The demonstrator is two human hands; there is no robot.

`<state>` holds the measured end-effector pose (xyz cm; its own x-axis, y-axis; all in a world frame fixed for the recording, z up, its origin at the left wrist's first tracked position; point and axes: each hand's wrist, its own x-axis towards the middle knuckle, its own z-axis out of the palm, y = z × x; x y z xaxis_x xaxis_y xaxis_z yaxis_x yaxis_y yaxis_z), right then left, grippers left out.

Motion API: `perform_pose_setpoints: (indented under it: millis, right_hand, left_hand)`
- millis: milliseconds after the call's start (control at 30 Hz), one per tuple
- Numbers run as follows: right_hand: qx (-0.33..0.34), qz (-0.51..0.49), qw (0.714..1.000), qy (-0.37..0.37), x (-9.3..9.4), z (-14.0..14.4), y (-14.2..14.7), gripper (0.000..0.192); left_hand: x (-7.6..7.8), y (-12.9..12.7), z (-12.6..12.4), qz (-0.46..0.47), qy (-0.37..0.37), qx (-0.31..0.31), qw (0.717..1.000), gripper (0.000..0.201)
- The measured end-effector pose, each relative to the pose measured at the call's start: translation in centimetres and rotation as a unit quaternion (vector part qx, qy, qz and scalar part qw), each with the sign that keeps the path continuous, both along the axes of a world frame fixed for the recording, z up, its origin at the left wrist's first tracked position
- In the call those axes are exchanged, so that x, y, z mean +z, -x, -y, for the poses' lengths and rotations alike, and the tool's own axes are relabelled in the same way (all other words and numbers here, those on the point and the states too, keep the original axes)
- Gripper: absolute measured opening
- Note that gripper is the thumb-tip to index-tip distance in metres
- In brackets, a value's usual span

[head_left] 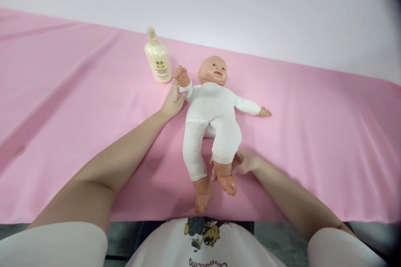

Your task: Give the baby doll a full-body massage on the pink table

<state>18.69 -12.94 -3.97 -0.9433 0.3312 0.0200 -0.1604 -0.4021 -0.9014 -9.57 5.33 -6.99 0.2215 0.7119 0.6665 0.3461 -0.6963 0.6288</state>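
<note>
A baby doll (210, 110) in a white bodysuit lies on its back on the pink cloth (313, 142), head away from me, bare feet toward me. My left hand (172, 103) holds the doll's raised arm at the wrist, by the white sleeve cuff. My right hand (246, 162) grips the doll's bent leg at the ankle, just below the trouser cuff. The other doll arm lies stretched out to the right, and the other leg lies straight.
A cream pump bottle (158, 57) stands upright on the cloth just left of the doll's head. The pink cloth covers the whole table; its near edge runs just in front of my body. A white wall is behind.
</note>
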Motion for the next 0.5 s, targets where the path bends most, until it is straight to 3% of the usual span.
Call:
perform_pose_setpoints:
  millis: [367,500]
  right_hand:
    - [0.047,0.058,0.994,-0.077,1.0,-0.1,-0.4,0.062]
    - [0.056,0.043,0.997,-0.011,0.3,-0.1,-0.6,0.062]
  left_hand:
    - [0.2,-0.2,0.1,-0.003,-0.013,0.002,1.0,0.055]
    - [0.2,-0.1,0.2,-0.023,-0.043,0.004,0.999,0.054]
